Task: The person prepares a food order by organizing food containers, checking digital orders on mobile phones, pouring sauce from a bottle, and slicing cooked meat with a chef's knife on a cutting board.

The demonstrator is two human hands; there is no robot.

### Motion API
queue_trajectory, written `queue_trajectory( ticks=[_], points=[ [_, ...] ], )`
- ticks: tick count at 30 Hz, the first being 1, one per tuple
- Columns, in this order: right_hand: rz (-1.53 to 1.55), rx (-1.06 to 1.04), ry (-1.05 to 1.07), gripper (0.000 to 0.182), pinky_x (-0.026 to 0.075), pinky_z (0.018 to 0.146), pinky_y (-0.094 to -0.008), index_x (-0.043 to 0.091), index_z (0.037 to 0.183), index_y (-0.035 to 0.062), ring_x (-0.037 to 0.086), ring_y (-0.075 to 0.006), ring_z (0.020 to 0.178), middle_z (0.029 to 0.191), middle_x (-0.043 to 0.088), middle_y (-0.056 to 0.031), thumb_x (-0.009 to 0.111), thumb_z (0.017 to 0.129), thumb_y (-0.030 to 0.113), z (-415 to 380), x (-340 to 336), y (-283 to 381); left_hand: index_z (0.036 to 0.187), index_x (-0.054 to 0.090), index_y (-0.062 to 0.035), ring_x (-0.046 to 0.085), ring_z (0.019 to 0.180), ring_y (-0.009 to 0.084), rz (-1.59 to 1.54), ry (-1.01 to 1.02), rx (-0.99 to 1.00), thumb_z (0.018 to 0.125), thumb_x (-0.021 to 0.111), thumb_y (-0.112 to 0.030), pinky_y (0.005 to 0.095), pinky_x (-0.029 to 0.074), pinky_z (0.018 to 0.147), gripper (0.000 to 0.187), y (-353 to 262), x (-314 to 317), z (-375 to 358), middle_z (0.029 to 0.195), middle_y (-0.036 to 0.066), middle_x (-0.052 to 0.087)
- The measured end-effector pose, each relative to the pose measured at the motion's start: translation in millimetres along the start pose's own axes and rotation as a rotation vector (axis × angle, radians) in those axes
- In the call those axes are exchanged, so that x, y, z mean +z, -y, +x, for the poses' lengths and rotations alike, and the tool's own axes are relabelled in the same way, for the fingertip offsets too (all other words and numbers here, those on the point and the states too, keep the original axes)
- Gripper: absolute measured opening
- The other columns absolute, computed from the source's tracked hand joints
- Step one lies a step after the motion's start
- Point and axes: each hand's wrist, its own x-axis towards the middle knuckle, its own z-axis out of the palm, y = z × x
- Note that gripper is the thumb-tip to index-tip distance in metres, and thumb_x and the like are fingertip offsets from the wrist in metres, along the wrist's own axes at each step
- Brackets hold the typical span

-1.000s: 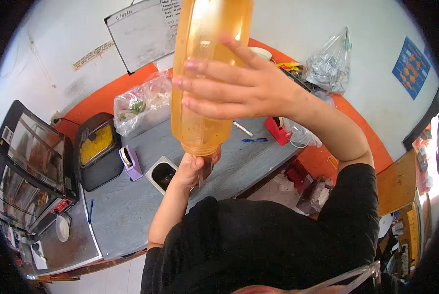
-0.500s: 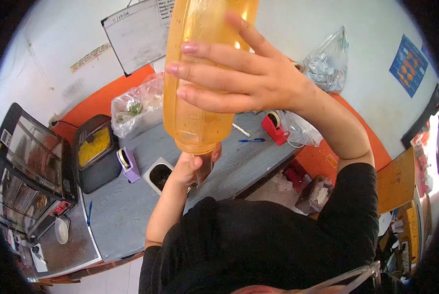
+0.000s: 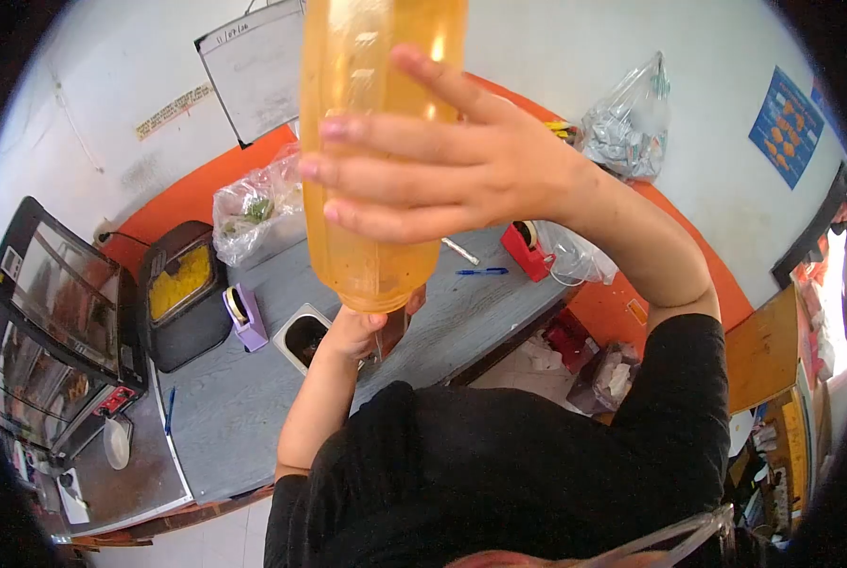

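A large translucent bottle (image 3: pixel 376 270) of yellow-orange liquid is tilted mouth-down in front of me, its upper end cut off by the frame. My right hand (image 3: pixel 442 170) presses against the side of the bottle, fingers spread across it and wrapped partly round. Below the bottle's mouth, my left hand (image 3: pixel 362 331) is closed around a small, see-through brownish thing that I cannot make out clearly. The bottle's mouth touches or nearly touches that hand. A metal container (image 3: pixel 298 358) with dark contents sits on the grey table (image 3: pixel 244 417), partly behind my left forearm.
A purple tape dispenser (image 3: pixel 245 322), a black tray with yellow food (image 3: pixel 182 284) and a glass display case (image 3: pixel 73 293) stand at the left. Plastic bags (image 3: pixel 253 213) lie at the back. At the right are a red tape dispenser (image 3: pixel 528 254) and a blue pen (image 3: pixel 481 272).
The bottle and my right hand have shifted left and slightly down. My left hand has moved slightly down and left, still under the bottle's mouth.
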Motion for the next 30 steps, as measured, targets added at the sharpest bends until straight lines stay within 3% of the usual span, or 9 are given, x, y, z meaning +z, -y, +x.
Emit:
queue_trajectory(
  ticks=[30],
  points=[
    [0.043, -0.114, 0.002, 0.032, 0.023, 0.108, -0.0476, 0.046, 0.102, 0.0193, 0.042, -0.0111, 0.118, 0.108, 0.05, 0.007, 0.055, 0.071, 0.016, 22.6, -5.0, -25.4, 0.111, 0.047, -0.0052, 0.037, 0.069, 0.0092, 0.005, 0.058, 0.066, 0.065, 0.069, -0.057, 0.0215, 0.028, 0.061, 0.073, -8.5, 6.8, 5.1, 0.074, -0.002, 0.041]
  ],
)
